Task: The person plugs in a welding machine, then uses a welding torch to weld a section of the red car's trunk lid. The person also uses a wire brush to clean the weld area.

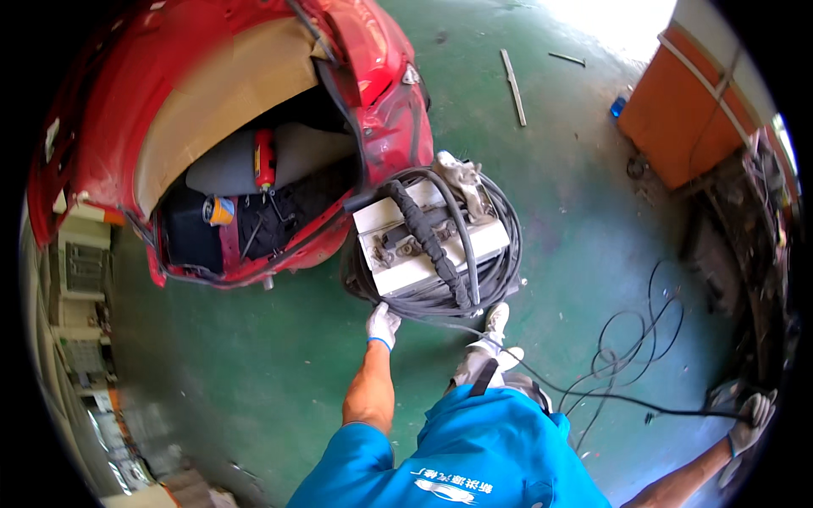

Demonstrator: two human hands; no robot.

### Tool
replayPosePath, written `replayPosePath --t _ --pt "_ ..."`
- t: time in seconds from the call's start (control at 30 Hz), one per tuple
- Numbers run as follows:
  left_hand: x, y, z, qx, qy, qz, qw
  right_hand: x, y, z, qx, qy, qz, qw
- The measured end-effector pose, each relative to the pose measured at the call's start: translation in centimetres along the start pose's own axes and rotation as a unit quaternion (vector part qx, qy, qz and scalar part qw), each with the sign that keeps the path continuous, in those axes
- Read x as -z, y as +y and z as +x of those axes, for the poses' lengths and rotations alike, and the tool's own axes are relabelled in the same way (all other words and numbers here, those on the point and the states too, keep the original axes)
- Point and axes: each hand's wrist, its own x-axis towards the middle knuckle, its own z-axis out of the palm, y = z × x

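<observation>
A white box-shaped machine with a handle wrapped in black tape stands on the floor in front of me. Thick black cable is coiled around it in many turns. My left hand, in a white glove, is closed on cable at the near left edge of the coil. A single length of black cable runs from there to the far right. My right hand, also gloved, grips it with the arm stretched out. A dirty greyish cloth or glove lies on top of the machine.
A red car body with its rear open stands at left, holding a red cylinder and an orange-and-blue can. Loose cable loops lie on the green floor. A metal strip and orange cabinet are farther right.
</observation>
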Motion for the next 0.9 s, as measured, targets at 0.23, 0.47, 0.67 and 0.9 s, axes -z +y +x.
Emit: replayPosePath --t 0.23,0.47,0.67,0.9 --pt "-3.4 10.0 -4.9 -0.263 0.151 -0.022 0.953 -0.5 -2.6 2.7 0.08 -0.013 -0.1 0.992" --pt "-23.2 28.0 -25.2 -0.326 -0.277 -0.029 0.903 -3.5 0.6 4.8 0.118 -0.039 -0.156 0.98" --pt "-41.4 17.2 -40.2 -0.07 -0.545 -0.024 0.835 -4.3 2.8 7.8 0.059 -0.151 -0.092 0.982" --pt "-65.1 -1.3 -35.4 -0.11 -0.459 0.139 0.87 -8.4 8.5 16.7 0.049 -0.084 -0.161 0.982"
